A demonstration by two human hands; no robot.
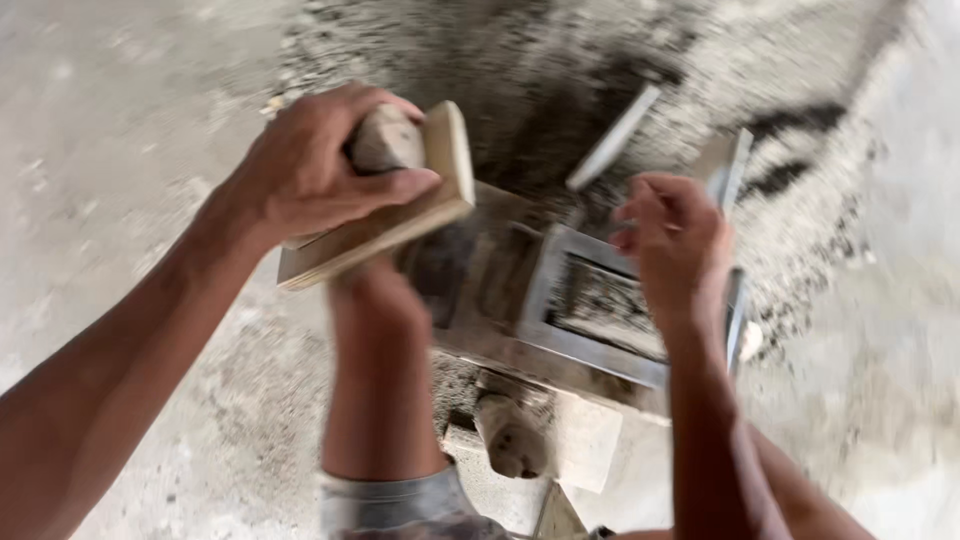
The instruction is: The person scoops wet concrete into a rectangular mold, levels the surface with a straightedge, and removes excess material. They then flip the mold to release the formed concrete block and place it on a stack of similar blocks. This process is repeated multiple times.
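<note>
The wooden float [400, 215], a flat pale board with a rounded grip, is raised and tilted in the left hand [310, 165], whose fingers are wrapped tight round the grip; it could slip or knock the grey metal mould frame [600, 305] just below and right. The right hand [670, 235], loosely curled and apparently empty, hovers over that frame above gritty dark sand [560, 90] on rough concrete, where a pinched finger seems possible.

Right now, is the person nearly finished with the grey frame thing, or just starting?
Hard to say; the picture is blurred. Done: the grey frame mould sits on a board with dark gritty mix inside. In hand: the left hand grips a wooden float; the right hand hovers over the mould. Left: the mould is not yet lifted off.
</note>
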